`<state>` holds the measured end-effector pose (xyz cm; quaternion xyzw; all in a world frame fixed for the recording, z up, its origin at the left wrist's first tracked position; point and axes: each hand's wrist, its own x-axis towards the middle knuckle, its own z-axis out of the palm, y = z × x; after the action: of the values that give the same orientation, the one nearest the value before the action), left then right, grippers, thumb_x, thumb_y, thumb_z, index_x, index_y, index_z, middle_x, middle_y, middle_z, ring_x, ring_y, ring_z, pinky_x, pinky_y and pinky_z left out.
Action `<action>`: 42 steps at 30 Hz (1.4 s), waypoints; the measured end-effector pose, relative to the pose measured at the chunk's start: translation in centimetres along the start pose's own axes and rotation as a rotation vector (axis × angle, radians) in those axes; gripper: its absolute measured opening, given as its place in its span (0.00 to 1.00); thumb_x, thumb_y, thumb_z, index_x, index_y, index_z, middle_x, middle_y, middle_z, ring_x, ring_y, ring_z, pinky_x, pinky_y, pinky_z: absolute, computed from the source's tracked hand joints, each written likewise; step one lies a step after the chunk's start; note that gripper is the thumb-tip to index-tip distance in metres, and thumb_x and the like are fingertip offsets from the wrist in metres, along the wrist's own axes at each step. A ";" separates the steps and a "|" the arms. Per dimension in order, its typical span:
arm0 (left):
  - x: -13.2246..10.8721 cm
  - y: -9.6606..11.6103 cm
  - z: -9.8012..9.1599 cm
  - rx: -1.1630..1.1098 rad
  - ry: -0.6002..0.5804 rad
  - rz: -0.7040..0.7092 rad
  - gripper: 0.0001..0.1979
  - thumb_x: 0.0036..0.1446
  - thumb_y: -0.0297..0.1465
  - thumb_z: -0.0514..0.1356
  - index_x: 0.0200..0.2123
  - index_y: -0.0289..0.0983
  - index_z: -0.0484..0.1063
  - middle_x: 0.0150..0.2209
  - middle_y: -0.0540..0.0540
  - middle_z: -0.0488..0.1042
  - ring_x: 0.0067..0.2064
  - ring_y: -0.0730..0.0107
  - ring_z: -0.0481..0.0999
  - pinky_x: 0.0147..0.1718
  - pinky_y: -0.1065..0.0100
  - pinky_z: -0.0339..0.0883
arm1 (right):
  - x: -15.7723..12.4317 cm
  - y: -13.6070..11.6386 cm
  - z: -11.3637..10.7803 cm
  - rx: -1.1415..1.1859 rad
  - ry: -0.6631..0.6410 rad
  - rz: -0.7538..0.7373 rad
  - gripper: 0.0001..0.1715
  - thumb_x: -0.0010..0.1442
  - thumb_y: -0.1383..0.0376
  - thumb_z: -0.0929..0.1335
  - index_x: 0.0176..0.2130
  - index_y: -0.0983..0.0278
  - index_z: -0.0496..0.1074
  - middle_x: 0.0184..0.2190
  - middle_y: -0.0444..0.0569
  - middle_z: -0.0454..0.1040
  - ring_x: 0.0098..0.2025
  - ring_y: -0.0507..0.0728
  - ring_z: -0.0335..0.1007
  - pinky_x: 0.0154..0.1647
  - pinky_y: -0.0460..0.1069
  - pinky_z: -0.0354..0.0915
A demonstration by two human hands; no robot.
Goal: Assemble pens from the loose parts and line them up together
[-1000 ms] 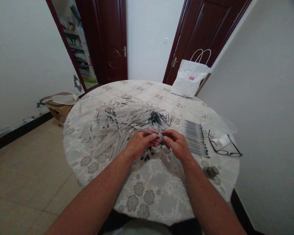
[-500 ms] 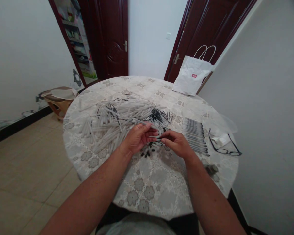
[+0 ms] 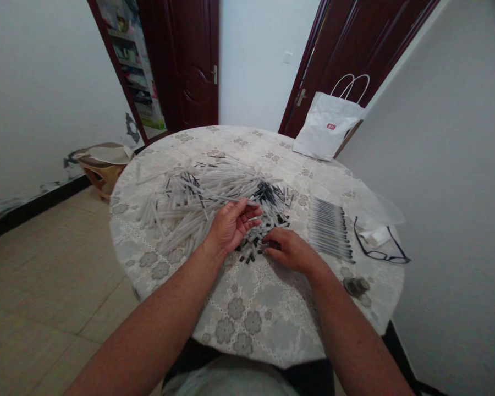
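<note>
A heap of grey pen barrels and thin black refills (image 3: 206, 195) lies across the middle of the round table (image 3: 251, 308). My left hand (image 3: 231, 223) hovers at the heap's near edge, palm turned up, fingers curled around a grey pen barrel (image 3: 241, 202). My right hand (image 3: 286, 250) rests low on the cloth by several small black pen caps (image 3: 251, 250), fingers pinched at them. What the fingers hold is hidden.
A row of finished pens (image 3: 329, 228) lies right of my hands. Black glasses (image 3: 379, 248) and clear plastic sit at the right edge, a small dark object (image 3: 356, 286) nearer me. A white paper bag (image 3: 328, 125) stands at the back. A stool (image 3: 101, 168) stands left of the table.
My hands were together in front of me working one pen barrel; they have separated. The right hand dropped to the black caps on the cloth, the left rose slightly with its palm up.
</note>
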<state>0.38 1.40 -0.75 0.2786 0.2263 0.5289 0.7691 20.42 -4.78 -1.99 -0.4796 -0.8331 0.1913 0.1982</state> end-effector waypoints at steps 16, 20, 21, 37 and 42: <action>-0.1 -0.7 0.0 0.062 -0.010 -0.006 0.14 0.54 0.32 0.71 0.40 0.34 0.73 0.41 0.41 0.82 0.41 0.59 0.84 0.37 0.64 0.79 | 0.5 -0.7 0.5 0.493 0.450 0.218 0.05 0.62 0.62 0.68 0.38 0.61 0.71 0.26 0.41 0.71 0.24 0.51 0.63 0.25 0.46 0.59; -0.4 -0.9 0.2 0.098 -0.036 -0.029 0.13 0.53 0.31 0.71 0.39 0.33 0.74 0.41 0.41 0.82 0.41 0.60 0.84 0.38 0.64 0.79 | 1.0 -1.0 0.9 0.820 0.581 0.286 0.12 0.62 0.56 0.69 0.39 0.61 0.69 0.28 0.44 0.76 0.20 0.50 0.64 0.19 0.46 0.59; -0.4 -1.0 0.2 0.106 -0.046 -0.035 0.14 0.52 0.31 0.71 0.40 0.33 0.74 0.41 0.41 0.82 0.41 0.60 0.84 0.38 0.64 0.79 | 1.2 -1.2 1.0 0.845 0.602 0.293 0.13 0.61 0.55 0.70 0.40 0.61 0.69 0.28 0.44 0.76 0.20 0.51 0.65 0.18 0.45 0.59; -0.6 -1.1 0.5 0.146 -0.073 -0.068 0.14 0.50 0.29 0.73 0.41 0.33 0.78 0.38 0.41 0.82 0.41 0.61 0.84 0.40 0.64 0.78 | 1.6 -0.9 2.0 0.793 0.699 0.280 0.15 0.61 0.55 0.72 0.43 0.61 0.75 0.27 0.42 0.72 0.24 0.50 0.63 0.23 0.44 0.60; -0.5 -1.3 0.3 0.161 -0.098 -0.073 0.14 0.51 0.30 0.72 0.41 0.32 0.78 0.37 0.40 0.83 0.42 0.61 0.83 0.42 0.63 0.78 | 1.6 -0.7 2.1 0.801 0.700 0.273 0.15 0.61 0.55 0.72 0.44 0.61 0.75 0.26 0.42 0.72 0.23 0.50 0.62 0.23 0.45 0.61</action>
<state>1.29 0.45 -1.41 0.3566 0.2404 0.4662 0.7731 18.07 -4.01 -3.19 -0.5053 -0.5097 0.3465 0.6040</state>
